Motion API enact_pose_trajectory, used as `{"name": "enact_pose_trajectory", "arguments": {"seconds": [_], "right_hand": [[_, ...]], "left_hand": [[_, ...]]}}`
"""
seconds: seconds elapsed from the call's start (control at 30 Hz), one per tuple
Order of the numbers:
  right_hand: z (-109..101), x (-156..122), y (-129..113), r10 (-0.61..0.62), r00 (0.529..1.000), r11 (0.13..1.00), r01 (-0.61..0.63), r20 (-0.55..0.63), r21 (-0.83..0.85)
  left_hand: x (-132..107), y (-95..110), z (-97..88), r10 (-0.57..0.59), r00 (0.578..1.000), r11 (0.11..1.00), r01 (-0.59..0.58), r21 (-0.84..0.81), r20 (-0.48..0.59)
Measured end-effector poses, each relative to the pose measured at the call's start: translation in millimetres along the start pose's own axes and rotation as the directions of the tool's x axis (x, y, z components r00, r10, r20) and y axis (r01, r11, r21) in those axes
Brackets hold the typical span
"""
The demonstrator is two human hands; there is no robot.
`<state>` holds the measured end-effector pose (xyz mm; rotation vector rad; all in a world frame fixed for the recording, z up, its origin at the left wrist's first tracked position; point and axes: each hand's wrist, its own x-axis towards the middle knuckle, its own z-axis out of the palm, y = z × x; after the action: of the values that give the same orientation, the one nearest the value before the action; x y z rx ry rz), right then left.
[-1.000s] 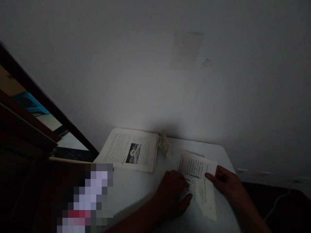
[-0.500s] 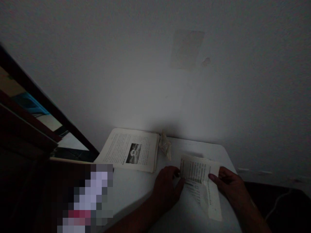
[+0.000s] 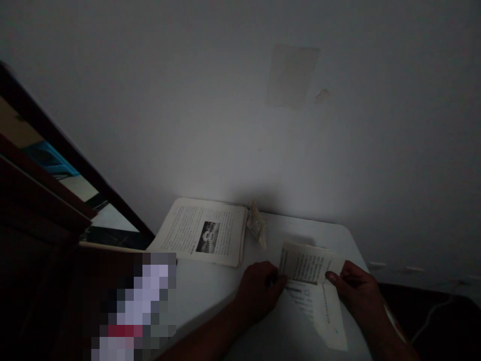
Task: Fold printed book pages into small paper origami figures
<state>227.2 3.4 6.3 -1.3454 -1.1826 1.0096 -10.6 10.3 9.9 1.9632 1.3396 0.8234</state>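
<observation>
1. Printed sheet (image 3: 313,291) on white table (image 3: 210,301), right of open book (image 3: 205,233).
2. Far edge now lifted & folded toward near edge vs. 1 s ago; fold approx. half made.
3. L hand (image 3: 259,293) & R hand (image 3: 356,291): fingertips pinching flap corners.

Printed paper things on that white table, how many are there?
3. An open book lies at the table's far left. A crumpled paper scrap sits beside it. A loose printed sheet, its far end folded up, is held between both hands. Dim light may hide more.
</observation>
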Motion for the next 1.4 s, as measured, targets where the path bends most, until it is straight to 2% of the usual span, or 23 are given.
{"name": "enact_pose_trajectory", "arguments": {"seconds": [0.13,0.37,0.63,0.97,1.4], "right_hand": [[1.3,0.9,-0.5,-0.012,1.0,0.999,0.011,-0.006,-0.038],[8.9,-0.7,0.3,0.01,1.0,0.999,-0.01,-0.001,0.054],[7.6,0.9,-0.5,-0.016,0.992,0.996,0.026,0.128,-0.08],[8.2,-0.3,-2.7,-0.001,0.994,0.971,0.026,0.105,-0.236],[9.0,0.4,0.5,-0.005,0.99,0.978,0.035,0.143,-0.204]], "left_hand": [[-0.1,-0.3,-0.3,0.003,1.0,0.999,-0.004,-0.048,-0.021],[0.0,0.6,-1.8,0.042,0.997,0.992,-0.049,-0.114,-0.068],[-0.6,0.3,-1.9,0.031,0.996,0.985,-0.045,-0.164,-0.085],[-0.2,0.8,-2.9,0.047,0.994,0.985,-0.063,-0.16,-0.099],[-0.1,0.5,-3.1,0.039,0.996,0.985,-0.053,-0.167,-0.086]]}}
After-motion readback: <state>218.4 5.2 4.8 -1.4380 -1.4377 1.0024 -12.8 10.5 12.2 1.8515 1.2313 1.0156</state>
